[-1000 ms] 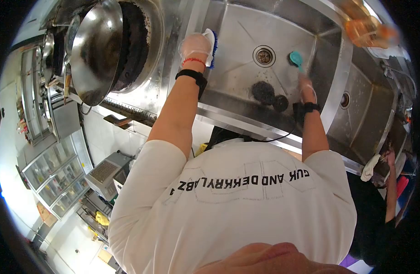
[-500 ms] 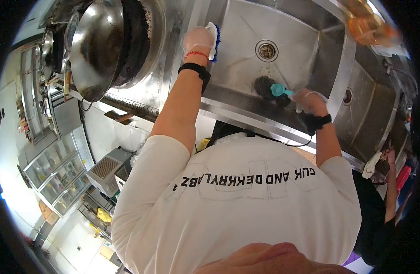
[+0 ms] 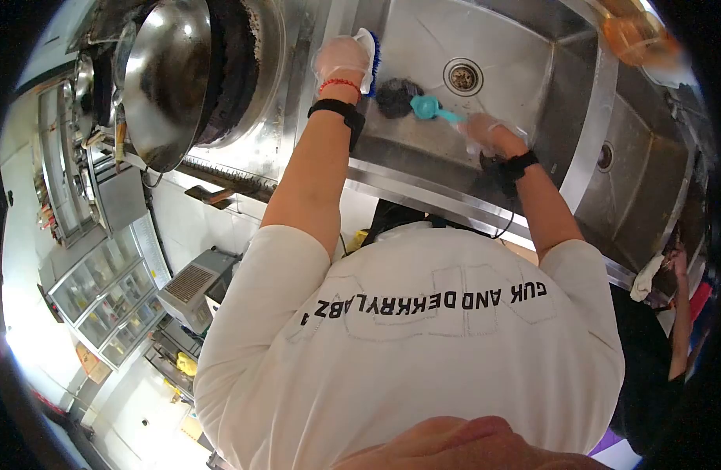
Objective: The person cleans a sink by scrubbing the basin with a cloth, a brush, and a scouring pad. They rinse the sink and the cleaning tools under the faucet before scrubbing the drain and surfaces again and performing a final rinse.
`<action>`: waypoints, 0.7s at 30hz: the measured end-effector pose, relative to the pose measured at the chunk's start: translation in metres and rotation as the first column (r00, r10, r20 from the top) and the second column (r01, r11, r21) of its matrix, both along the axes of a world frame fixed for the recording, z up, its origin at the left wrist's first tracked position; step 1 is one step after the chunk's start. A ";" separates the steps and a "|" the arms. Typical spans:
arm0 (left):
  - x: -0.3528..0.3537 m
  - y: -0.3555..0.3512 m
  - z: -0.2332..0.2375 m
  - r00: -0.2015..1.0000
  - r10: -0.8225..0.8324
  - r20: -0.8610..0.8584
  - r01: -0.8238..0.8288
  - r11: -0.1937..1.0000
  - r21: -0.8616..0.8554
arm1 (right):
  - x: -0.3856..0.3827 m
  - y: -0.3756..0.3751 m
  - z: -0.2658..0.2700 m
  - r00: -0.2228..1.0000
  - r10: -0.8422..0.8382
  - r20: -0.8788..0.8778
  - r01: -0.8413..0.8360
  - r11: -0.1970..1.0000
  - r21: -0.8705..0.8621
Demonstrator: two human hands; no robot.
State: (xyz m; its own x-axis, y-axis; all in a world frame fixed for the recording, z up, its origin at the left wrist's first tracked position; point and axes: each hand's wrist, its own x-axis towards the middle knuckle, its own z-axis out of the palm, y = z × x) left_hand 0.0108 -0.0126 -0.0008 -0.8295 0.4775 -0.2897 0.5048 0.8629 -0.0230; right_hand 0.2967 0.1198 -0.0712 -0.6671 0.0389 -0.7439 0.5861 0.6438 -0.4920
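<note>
In a clear plastic glove, my left hand (image 3: 342, 63) is closed on a white brush (image 3: 369, 59) with blue bristles, at the left rim of the steel sink (image 3: 431, 39). My right hand (image 3: 490, 133), also gloved, grips the turquoise handle of a scrubber (image 3: 428, 106). The scrubber's dark mesh head (image 3: 398, 98) rests on the sink floor near the left wall, left of the drain (image 3: 462, 77). Its fingers are partly blurred under the glove.
A large metal wok (image 3: 168, 86) leans over the stove at the left. A second basin (image 3: 631, 172) lies to the right. An orange container (image 3: 631, 39) stands at the upper right. Another person's arm (image 3: 679, 313) shows at the far right.
My right hand has moved left and slightly up with the scrubber, carrying its dark head from the front middle of the sink toward the brush. My left hand stays almost in place.
</note>
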 end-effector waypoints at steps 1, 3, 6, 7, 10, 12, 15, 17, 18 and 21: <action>0.000 -0.001 0.000 1.000 0.004 0.007 -0.005 1.000 0.008 | 0.003 0.000 0.004 0.994 0.107 0.013 -0.108 0.994 0.013; 0.000 -0.002 0.002 1.000 0.013 0.019 -0.013 1.000 0.019 | 0.037 0.008 -0.040 0.966 0.244 -0.090 -0.240 0.969 0.053; 0.000 -0.002 0.004 0.999 0.002 0.038 -0.003 1.000 0.016 | 0.053 0.025 -0.038 0.994 0.107 -0.023 -0.099 0.970 0.224; 0.001 -0.003 0.003 0.999 -0.009 0.035 0.009 1.000 0.010 | 0.053 0.031 -0.024 1.000 -0.005 0.024 -0.003 0.953 0.303; -0.002 -0.003 -0.003 0.998 -0.054 0.023 0.055 0.998 -0.008 | 0.042 0.037 -0.005 0.994 -0.112 0.002 0.108 0.960 0.259; -0.008 -0.006 -0.015 0.994 -0.106 0.014 0.106 0.994 -0.028 | 0.034 0.029 -0.001 0.997 -0.064 0.038 0.058 0.986 0.154; -0.007 -0.002 -0.015 0.998 -0.058 0.005 0.058 0.998 -0.039 | 0.021 0.003 0.021 0.997 0.032 0.071 -0.036 0.997 0.066; 0.000 0.003 0.004 0.999 0.024 0.030 -0.024 1.000 0.000 | 0.012 -0.006 0.045 0.995 0.020 0.096 -0.029 0.995 0.096; 0.002 0.004 0.009 0.999 0.026 0.036 -0.026 1.000 -0.002 | 0.013 -0.004 0.043 0.993 -0.077 0.093 0.070 0.995 0.078; 0.002 0.002 0.013 0.998 0.020 0.061 -0.021 1.000 0.012 | 0.026 0.011 0.051 0.989 -0.138 -0.061 0.147 0.972 0.186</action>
State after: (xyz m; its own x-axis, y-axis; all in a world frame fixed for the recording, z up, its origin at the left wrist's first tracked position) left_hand 0.0124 -0.0107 0.0120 -0.8200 0.4646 -0.3341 0.4871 0.8732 0.0188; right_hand 0.3225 0.1312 -0.0200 -0.6787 0.2730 -0.6817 0.6576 0.6393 -0.3986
